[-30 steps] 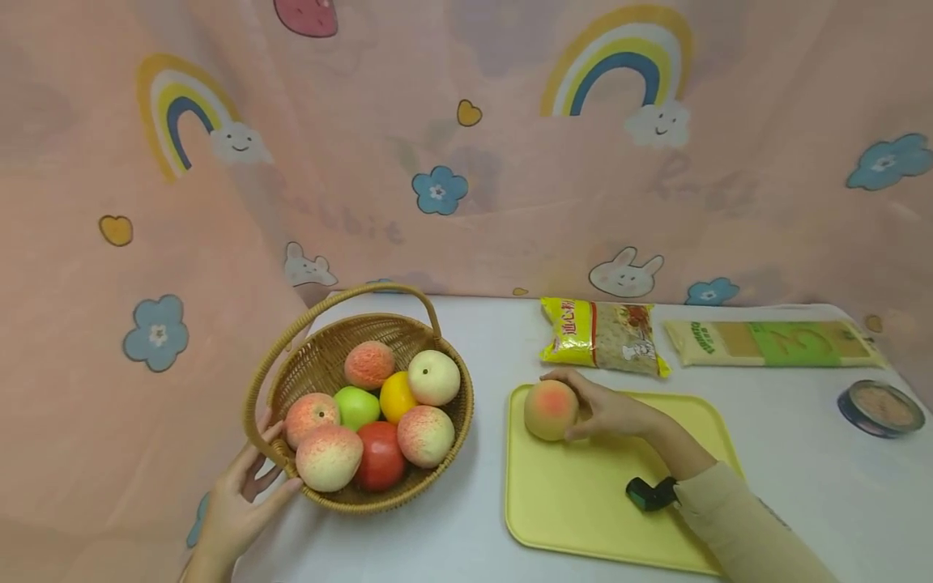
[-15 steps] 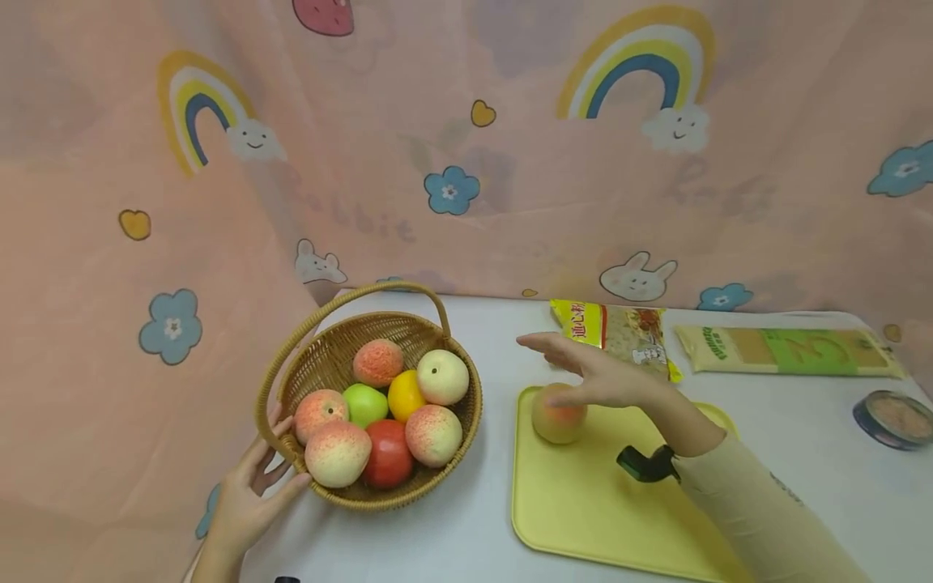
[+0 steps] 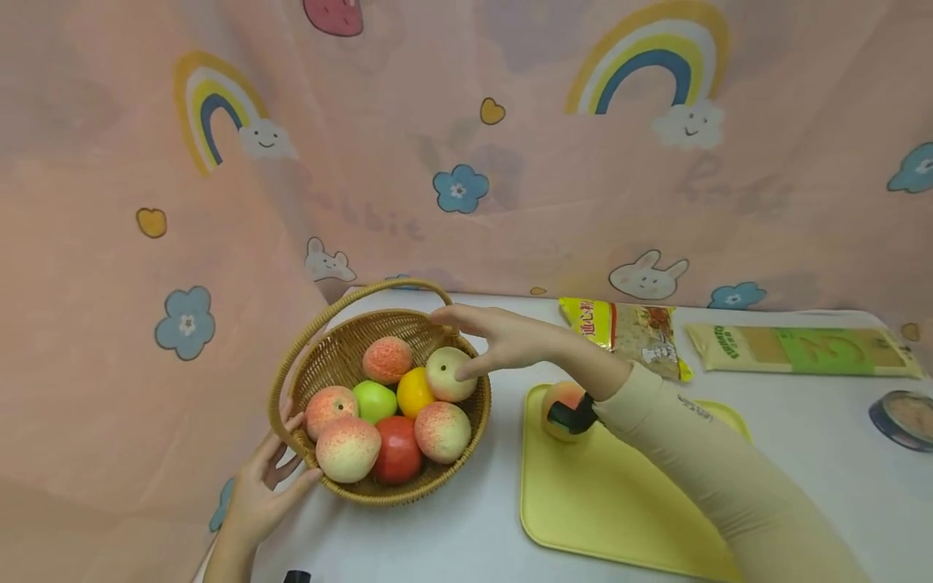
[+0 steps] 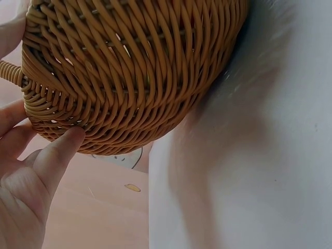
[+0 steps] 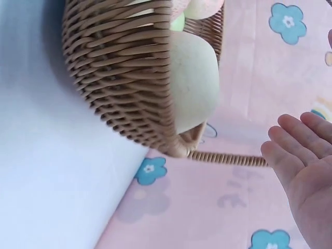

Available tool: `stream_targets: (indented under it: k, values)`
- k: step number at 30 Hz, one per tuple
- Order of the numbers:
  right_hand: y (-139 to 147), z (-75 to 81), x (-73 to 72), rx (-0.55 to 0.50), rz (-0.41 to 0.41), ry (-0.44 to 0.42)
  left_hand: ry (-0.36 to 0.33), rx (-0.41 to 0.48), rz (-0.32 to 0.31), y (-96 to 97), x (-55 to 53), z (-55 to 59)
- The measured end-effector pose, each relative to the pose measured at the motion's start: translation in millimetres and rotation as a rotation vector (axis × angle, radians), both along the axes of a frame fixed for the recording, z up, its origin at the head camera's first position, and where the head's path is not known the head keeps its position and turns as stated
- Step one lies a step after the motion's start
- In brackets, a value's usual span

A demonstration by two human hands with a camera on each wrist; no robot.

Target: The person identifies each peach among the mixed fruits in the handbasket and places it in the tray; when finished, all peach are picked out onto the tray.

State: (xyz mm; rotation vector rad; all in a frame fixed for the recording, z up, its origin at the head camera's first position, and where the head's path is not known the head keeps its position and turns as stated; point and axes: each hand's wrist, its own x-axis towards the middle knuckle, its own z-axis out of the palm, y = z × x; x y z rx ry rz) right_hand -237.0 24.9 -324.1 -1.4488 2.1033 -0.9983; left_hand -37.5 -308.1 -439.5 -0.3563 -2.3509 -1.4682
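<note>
A wicker basket (image 3: 399,494) with a tall arched handle stands left of centre on the white table, filled with several toy fruits. My left hand (image 3: 264,487) grips its left rim by the handle's base; in the left wrist view the thumb (image 4: 61,153) presses the weave. My right hand (image 3: 503,338) is over the basket's right edge, fingers extended, holding nothing. A pale cream fruit (image 3: 446,380) lies below it. Around that fruit are a yellow fruit (image 3: 415,393), a green apple (image 3: 375,402), a red apple (image 3: 397,455) and several peaches (image 3: 348,450).
On the right, a yellow tray (image 3: 598,510) bears one peach (image 3: 557,405), partly covered by the right wrist's camera. Behind the tray lie a yellow-ended food bag (image 3: 645,328) and a long noodle packet (image 3: 802,350). A round tin (image 3: 904,419) sits at far right. Patterned cloth hangs behind.
My right hand has let go of the peach on the tray, risen and swung left over the basket. My left hand keeps its hold on the basket. The head view has shifted slightly.
</note>
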Motion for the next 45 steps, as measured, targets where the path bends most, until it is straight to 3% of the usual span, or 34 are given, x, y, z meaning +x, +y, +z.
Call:
stream_targets:
  k: [9, 16, 19, 28, 36, 45]
  values:
    - [-59, 3.5, -8.2, 0.078, 0.037, -0.025, 0.081, 0.065, -0.065, -0.6, 3.8, -4.5]
    - [-100, -3.2, -14.3, 0.161, -0.015, 0.001, 0.016, -0.021, -0.011, -3.5, 7.3, -8.0]
    - [-112, -10.5, -18.5, 0.192, -0.030, -0.037, 0.040, -0.034, -0.002, -3.6, 7.5, -6.8]
    - [-122, -34.4, -25.5, 0.319, -0.092, -0.097, 0.032, -0.032, 0.009, -4.2, 4.4, -5.9]
    - [-128, -40.8, -26.8, 0.369, -0.117, -0.039, 0.031, -0.034, 0.019, -3.1, -1.5, -5.4]
    - [-137, -49.9, -27.9, 0.384, -0.099, 0.067, 0.103, -0.019, 0.038, -1.5, -2.1, -6.8]
